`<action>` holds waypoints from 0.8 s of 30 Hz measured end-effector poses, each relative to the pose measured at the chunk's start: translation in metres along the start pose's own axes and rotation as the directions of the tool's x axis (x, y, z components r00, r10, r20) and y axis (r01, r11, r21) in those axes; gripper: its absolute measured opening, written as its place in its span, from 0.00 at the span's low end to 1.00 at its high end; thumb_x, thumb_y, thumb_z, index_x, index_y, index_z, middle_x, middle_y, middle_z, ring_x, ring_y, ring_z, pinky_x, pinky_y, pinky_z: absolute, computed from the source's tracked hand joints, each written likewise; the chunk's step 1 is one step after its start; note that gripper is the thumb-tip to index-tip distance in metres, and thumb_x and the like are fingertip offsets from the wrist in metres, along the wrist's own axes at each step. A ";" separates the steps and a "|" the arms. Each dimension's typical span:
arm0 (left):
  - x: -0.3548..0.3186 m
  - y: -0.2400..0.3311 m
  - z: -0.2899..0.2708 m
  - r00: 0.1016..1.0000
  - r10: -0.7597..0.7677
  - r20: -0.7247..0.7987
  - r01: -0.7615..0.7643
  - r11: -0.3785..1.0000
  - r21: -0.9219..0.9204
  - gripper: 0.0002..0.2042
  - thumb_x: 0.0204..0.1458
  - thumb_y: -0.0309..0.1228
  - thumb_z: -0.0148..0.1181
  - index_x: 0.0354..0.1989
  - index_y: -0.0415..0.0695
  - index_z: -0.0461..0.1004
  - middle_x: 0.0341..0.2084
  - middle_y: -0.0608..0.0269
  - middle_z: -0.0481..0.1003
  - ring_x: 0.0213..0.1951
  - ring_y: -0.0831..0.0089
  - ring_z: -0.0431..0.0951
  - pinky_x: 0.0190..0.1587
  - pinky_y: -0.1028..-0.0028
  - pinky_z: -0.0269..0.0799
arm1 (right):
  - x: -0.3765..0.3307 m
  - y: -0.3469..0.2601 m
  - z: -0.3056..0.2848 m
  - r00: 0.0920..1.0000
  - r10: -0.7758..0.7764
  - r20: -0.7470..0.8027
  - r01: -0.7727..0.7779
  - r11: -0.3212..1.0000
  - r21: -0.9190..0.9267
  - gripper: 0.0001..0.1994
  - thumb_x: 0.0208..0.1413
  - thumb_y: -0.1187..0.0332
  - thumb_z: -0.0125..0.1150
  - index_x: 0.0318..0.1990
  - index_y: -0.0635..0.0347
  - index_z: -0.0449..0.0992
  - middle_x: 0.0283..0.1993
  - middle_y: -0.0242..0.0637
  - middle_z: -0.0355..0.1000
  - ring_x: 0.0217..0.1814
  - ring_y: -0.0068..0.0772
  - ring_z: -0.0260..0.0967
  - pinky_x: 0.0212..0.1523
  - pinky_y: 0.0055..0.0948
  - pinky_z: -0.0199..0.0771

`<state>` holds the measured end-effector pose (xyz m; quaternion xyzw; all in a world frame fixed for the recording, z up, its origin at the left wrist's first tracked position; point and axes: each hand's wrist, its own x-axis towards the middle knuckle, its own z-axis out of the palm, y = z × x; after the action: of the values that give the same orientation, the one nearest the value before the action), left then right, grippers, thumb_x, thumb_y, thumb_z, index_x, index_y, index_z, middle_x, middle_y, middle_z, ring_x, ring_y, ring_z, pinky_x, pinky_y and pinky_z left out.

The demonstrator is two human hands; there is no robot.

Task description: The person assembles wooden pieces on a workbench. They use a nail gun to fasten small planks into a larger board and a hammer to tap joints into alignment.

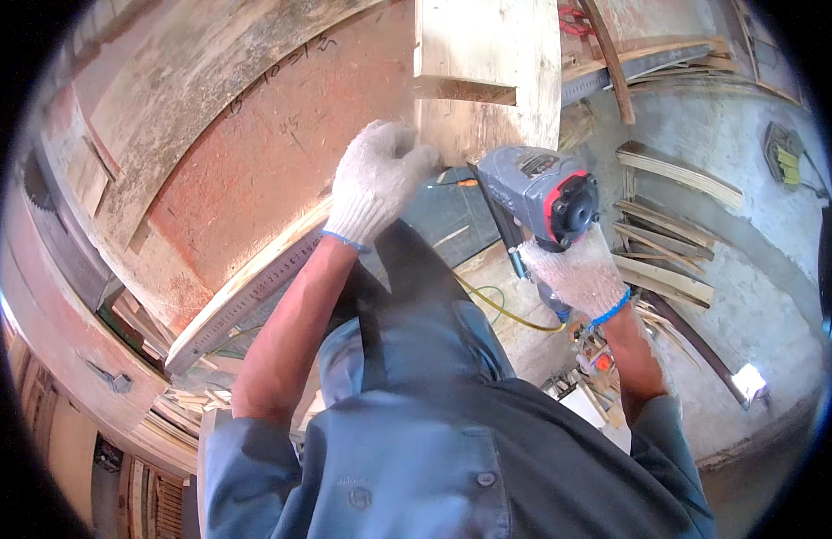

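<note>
A pale wooden board [534, 76] with a slot cut in its side extends from the top of the view over the worktable. My left hand [380, 180], in a white knit glove, has its fingers curled at the board's near left corner; its fingertips are partly hidden. In my right hand [579, 269], also gloved, is a grey and black nail gun [532, 180] with a red ring around its end cap. The gun's nose lies close to the board's near edge, and its exact contact there is hidden.
A reddish worktable [281, 135] carries a large curved wooden piece [200, 67]. Along its near edge runs a marked metal ruler [254, 296]. Stacked wood strips [676, 175] lie on the concrete floor at right. A yellow hose [515, 321] passes below the gun.
</note>
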<state>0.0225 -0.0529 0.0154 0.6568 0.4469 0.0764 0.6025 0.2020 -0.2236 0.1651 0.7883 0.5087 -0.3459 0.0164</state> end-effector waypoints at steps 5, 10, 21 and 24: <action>0.001 0.000 -0.001 1.000 0.020 0.002 -0.020 1.000 0.022 0.23 0.50 0.47 0.60 0.39 0.37 0.84 0.36 0.38 0.78 0.44 0.43 0.79 0.52 0.53 0.73 | 0.002 -0.004 0.002 0.989 -0.140 0.051 0.149 0.934 -0.325 0.13 0.54 0.67 0.71 0.44 0.61 0.79 0.38 0.41 0.77 0.39 0.40 0.78 0.39 0.44 0.77; -0.002 -0.011 -0.010 0.996 -0.080 -0.034 0.064 0.942 -0.330 0.21 0.60 0.44 0.60 0.45 0.36 0.83 0.40 0.53 0.81 0.42 0.62 0.80 0.48 0.64 0.74 | 0.004 -0.031 -0.005 0.880 0.444 0.168 -0.464 0.732 0.499 0.11 0.52 0.66 0.69 0.39 0.63 0.80 0.23 0.35 0.76 0.25 0.29 0.77 0.31 0.35 0.77; -0.003 -0.030 -0.009 0.951 -0.141 -0.274 -0.038 0.828 -0.559 0.18 0.71 0.38 0.49 0.52 0.38 0.81 0.43 0.59 0.80 0.40 0.72 0.80 0.47 0.71 0.76 | 0.012 -0.045 0.004 0.901 0.400 0.167 -0.432 0.853 0.291 0.18 0.53 0.68 0.72 0.48 0.65 0.76 0.31 0.38 0.78 0.34 0.31 0.79 0.39 0.35 0.80; -0.002 -0.030 -0.009 0.948 -0.139 -0.286 -0.056 0.812 -0.581 0.17 0.71 0.37 0.48 0.52 0.38 0.81 0.42 0.59 0.80 0.40 0.72 0.80 0.47 0.71 0.76 | 0.012 -0.051 0.001 0.939 0.331 0.090 -0.343 0.914 0.215 0.20 0.52 0.65 0.73 0.50 0.64 0.78 0.35 0.41 0.80 0.40 0.40 0.80 0.45 0.39 0.80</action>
<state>0.0010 -0.0515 -0.0073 0.4102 0.5068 0.2997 0.6965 0.1623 -0.1902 0.1743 0.8516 0.3215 -0.4141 -0.0012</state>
